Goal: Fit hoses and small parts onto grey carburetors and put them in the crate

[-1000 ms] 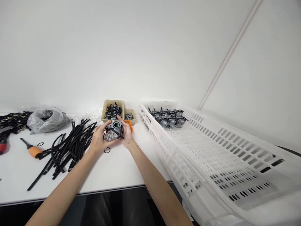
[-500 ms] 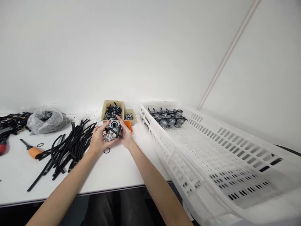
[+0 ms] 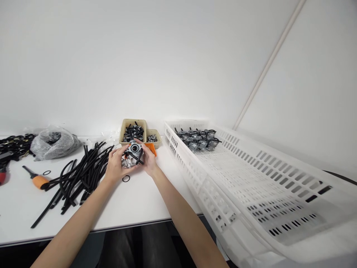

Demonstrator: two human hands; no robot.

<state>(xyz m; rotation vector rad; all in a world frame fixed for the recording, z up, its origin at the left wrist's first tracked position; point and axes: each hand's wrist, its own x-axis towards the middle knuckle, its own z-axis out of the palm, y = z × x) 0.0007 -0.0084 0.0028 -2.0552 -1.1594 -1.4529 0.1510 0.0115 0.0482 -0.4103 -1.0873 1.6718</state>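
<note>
A silver metal carburetor (image 3: 135,148) with a round opening and a short black hose is held above the table between both hands. My left hand (image 3: 115,163) grips its left side, fingers curled round it. On the right side, my right hand (image 3: 148,158) has its thumb and fingers against the body near the hose. Just below the hands a black rubber ring (image 3: 126,178) lies on the white table (image 3: 134,204). Behind the part are a beige bin (image 3: 121,130) of small black-and-metal parts, a smaller beige bin (image 3: 158,142) and an orange tray (image 3: 152,148).
Several carburetors (image 3: 196,139) sit at the far end of a large white slotted crate (image 3: 195,167) on the right. Black hoses (image 3: 83,175), an orange-handled tool (image 3: 40,181), another ring (image 3: 47,172), a plastic bag (image 3: 55,144) and dark parts (image 3: 16,143) lie left.
The right hand's upper fingers have shifted slightly at the top of the carburetor. Both hands keep their hold, and the view has moved very slightly.
</note>
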